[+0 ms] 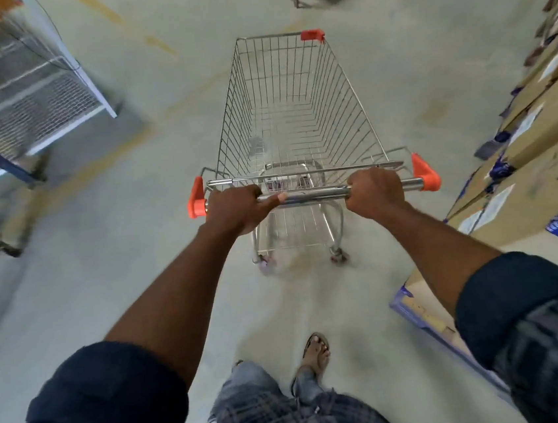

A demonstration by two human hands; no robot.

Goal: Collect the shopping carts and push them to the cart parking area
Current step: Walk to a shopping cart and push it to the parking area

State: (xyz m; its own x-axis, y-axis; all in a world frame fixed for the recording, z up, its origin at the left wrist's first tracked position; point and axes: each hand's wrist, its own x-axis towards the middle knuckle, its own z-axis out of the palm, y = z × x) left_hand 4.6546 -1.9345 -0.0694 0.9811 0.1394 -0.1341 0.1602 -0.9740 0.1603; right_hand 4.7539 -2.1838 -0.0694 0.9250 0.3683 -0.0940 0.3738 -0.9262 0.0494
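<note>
1. A silver wire-mesh shopping cart point(295, 113) with orange plastic corner caps stands on the pale grey concrete floor point(179, 256). It is at 12 o'clock from the person, with its long basket pointing away.
2. Its chrome handle bar point(313, 194) runs crosswise at the near end, and both hands are on it.
3. The left hand point(236, 209) grips the bar near its 9 o'clock end. The fingers are curled over the top and pressed together, and the thumb point(274, 199) lies flat along the bar, pointing toward 3 o'clock.
4. The right hand point(373, 191) grips the bar near its 3 o'clock end, with its fingers point(367, 176) wrapped tightly round it and held close together.
5. The cart's rear wheels point(339, 256) touch the floor and look blurred.
6. Brown cardboard boxes with blue tape and white labels point(538, 135) are stacked in a row at 3 o'clock, near the cart.
7. A wire-mesh rack on a blue frame point(17, 94) stands at 10 o'clock, well apart from the cart.
8. A foot in a brown sandal point(316, 348) is on the floor at 6 o'clock, behind the cart.
</note>
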